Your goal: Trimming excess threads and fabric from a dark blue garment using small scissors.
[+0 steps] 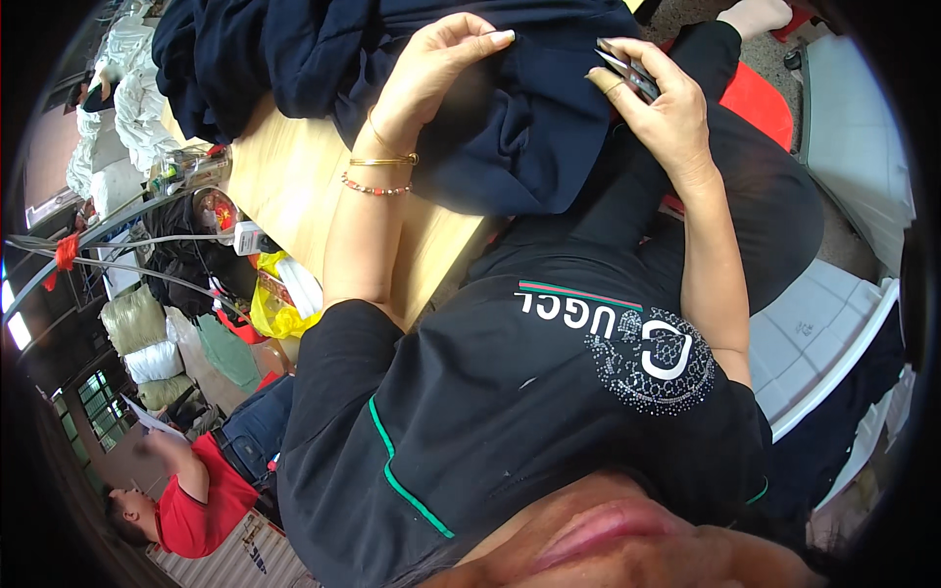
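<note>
A large dark navy cloth point(500, 127) lies bunched over the tabletop and hangs past its edge toward my lap. Above it, my left hand point(431, 78) has thumb and fingers pinched together; whatever is between the fingertips is too small to make out. My right hand point(667, 113) is closed around thread snips point(632, 76) with dark handles, their pointed blades directed up and to the left. A short gap separates the two hands, with the navy cloth behind them.
The pale wooden table point(284, 176) extends at left. Cables point(147, 238) and a yellow plastic bag point(279, 304) are beside it. White plastic bins point(823, 333) stand at right, near a red stool point(760, 103). A person in a red shirt point(201, 505) holds paper at lower left.
</note>
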The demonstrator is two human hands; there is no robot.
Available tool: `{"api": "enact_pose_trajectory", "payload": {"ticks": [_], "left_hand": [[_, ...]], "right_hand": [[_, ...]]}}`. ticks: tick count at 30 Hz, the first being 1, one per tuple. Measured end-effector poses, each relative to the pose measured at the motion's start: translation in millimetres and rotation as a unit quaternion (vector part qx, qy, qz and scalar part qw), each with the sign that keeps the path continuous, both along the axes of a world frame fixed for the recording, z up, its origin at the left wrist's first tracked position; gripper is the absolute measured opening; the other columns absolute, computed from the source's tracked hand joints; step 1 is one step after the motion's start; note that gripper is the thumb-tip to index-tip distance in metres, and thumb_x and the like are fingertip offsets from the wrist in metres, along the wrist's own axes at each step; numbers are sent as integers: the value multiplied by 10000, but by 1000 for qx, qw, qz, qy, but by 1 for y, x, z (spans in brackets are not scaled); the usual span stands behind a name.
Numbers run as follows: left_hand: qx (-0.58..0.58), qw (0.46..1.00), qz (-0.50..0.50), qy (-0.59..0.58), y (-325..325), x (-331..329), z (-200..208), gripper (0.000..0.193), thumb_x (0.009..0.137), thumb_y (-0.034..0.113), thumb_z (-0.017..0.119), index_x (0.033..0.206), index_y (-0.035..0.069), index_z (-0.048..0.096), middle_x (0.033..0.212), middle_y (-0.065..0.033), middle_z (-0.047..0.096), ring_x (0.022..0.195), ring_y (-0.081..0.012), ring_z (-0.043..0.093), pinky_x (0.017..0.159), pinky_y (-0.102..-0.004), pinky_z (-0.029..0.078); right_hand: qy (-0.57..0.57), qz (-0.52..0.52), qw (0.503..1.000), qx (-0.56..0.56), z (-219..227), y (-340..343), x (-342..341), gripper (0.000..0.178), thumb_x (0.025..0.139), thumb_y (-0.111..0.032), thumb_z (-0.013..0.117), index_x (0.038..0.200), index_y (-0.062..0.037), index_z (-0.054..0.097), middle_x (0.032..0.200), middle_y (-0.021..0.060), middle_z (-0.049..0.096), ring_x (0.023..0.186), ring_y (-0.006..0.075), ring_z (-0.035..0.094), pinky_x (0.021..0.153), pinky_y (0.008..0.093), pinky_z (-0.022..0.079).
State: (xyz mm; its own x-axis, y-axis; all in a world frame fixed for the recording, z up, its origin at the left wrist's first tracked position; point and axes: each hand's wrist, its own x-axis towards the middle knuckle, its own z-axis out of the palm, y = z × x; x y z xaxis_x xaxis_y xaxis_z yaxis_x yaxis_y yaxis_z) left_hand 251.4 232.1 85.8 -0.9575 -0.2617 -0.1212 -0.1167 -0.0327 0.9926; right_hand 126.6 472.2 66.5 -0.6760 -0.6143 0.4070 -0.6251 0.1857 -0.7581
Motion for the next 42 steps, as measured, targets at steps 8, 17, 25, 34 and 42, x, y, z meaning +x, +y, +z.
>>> {"api": "enact_pose_trajectory", "payload": {"ticks": [8, 17, 25, 34, 42], "left_hand": [[133, 989, 49, -41, -2, 1, -10, 30, 935, 75, 662, 965, 71, 664, 846, 20, 649, 787, -76, 586, 759, -209, 456], [138, 970, -68, 188, 6, -3, -6, 68, 962, 131, 670, 908, 96, 646, 809, 80, 580, 731, -20, 487, 683, -176, 386], [-186, 973, 21, 133, 19, 3, 29, 126, 947, 143, 679, 902, 43, 617, 784, 14, 590, 732, -121, 574, 613, -282, 441], [-542, 834, 43, 95, -39, 27, 15, 187, 959, 247, 634, 987, 82, 718, 978, -45, 691, 1016, -233, 583, 1007, -470, 352], [-160, 985, 22, 60, -41, 23, 25, 202, 985, 201, 632, 967, 9, 690, 803, 34, 589, 782, -51, 501, 715, -221, 436]], "right_hand": [[116, 67, 991, 24, 17, -21, 14, 380, 836, -155, 786, 1208, -144, 713, 900, 38, 635, 770, 160, 642, 675, 272, 511], [128, 99, 986, 30, 15, -33, 13, 375, 849, -139, 779, 1218, -139, 714, 889, 22, 628, 716, 133, 611, 640, 257, 488], [-27, 116, 993, -11, 16, -43, 13, 296, 814, -204, 827, 1063, -75, 733, 868, 35, 679, 753, 141, 655, 686, 240, 514], [-138, 161, 977, -19, 43, -26, -11, 110, 830, -7, 782, 901, 27, 705, 808, -3, 673, 739, 48, 585, 689, 197, 460], [-74, 73, 994, -17, 42, -53, -10, 279, 835, -94, 810, 1079, -9, 705, 934, 28, 713, 807, 72, 624, 741, 223, 505]]}}
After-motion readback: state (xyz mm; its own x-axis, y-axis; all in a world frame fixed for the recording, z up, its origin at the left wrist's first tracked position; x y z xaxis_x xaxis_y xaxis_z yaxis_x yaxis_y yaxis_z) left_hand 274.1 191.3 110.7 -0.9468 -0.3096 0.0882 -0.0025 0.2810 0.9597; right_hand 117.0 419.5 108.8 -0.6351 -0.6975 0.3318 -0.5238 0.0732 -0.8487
